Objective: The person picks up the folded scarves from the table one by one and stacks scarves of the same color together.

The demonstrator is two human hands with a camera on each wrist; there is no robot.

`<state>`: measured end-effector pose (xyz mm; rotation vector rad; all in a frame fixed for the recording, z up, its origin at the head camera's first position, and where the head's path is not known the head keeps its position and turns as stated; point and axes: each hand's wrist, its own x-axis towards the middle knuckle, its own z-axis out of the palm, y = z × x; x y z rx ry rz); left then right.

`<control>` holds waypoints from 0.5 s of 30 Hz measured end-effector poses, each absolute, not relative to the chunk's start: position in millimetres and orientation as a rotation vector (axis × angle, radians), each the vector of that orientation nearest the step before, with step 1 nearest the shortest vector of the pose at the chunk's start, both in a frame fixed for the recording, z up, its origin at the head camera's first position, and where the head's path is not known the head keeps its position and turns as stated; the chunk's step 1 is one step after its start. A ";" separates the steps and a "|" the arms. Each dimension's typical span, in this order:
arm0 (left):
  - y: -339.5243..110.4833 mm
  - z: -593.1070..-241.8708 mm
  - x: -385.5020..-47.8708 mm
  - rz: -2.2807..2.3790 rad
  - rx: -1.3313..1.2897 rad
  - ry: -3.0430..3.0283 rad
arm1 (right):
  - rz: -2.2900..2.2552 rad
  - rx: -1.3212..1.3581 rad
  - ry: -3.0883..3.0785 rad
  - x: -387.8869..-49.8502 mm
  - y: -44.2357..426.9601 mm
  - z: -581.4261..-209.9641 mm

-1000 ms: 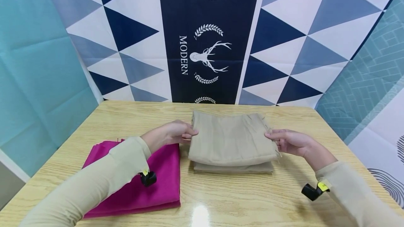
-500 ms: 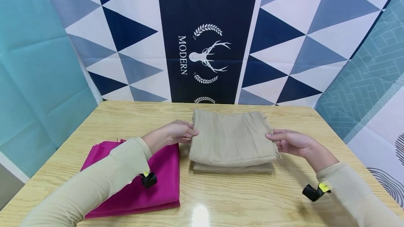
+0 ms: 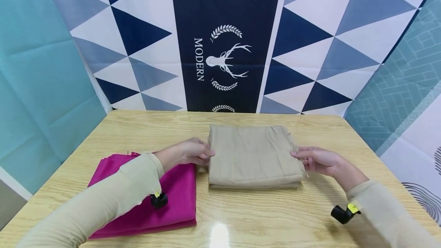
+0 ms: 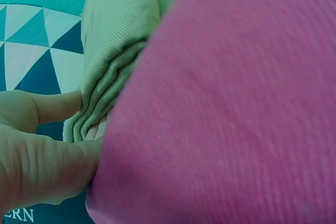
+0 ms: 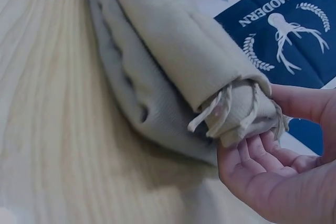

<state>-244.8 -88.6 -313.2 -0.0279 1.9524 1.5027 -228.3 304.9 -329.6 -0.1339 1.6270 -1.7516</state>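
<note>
A beige folded scarf (image 3: 253,154) with a fringe lies at the middle of the table. At its left edge my left hand (image 3: 194,151) pinches the layers, the thumb on top. The left wrist view shows the scarf's stacked folds (image 4: 113,72) between thumb and fingers. On the other side my right hand (image 3: 320,159) grips the fringed edge. Knotted tassels (image 5: 226,108) hang there between my thumb above and fingers below, in the right wrist view. A magenta folded cloth (image 3: 175,202) lies under my left forearm and hides part of the left wrist view.
The wooden table (image 3: 258,221) reaches back to a patterned curtain (image 3: 227,41) with a deer print. A teal cloth wall (image 3: 44,72) stands at the left and another teal panel (image 3: 410,72) at the right.
Both hands have lowered with the upper part of the beige scarf, so it now sits closer on the layers beneath. The magenta cloth has stayed in place.
</note>
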 end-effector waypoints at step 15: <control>-86.6 -305.0 -239.0 1.480 -0.052 2.062 | -1.674 -0.043 1.805 -226.5 308.8 -340.5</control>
